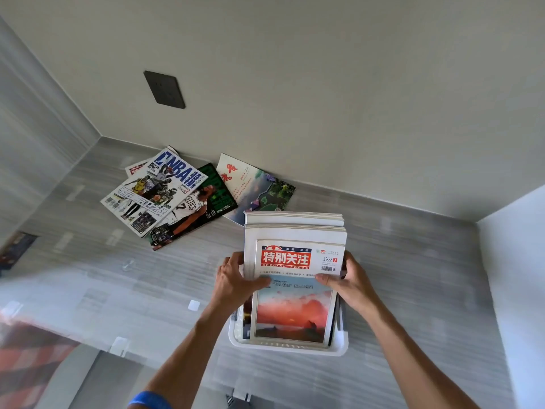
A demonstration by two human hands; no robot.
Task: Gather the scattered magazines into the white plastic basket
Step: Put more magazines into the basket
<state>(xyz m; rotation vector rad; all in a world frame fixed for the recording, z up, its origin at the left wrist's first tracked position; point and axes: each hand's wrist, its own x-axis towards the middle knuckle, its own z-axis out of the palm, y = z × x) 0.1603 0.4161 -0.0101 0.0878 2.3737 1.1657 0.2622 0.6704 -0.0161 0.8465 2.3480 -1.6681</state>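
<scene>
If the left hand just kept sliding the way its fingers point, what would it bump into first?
The left hand grips the stack's left edge, its thumb pointing right across the red-titled magazine. Going straight on, it would probably meet the right hand on the opposite edge first, over the white basket. Depth is hard to judge.

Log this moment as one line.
left hand + right hand: grip magazine stack | over white basket | NBA magazines on floor

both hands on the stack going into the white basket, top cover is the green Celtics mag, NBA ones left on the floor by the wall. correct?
Not quite: the top cover is the red-titled sunset magazine, not the green Celtics magazine, which lies on the floor with the NBA magazine. The head view shows it. The rest holds: left hand and right hand grip the stack over the white basket.
</scene>
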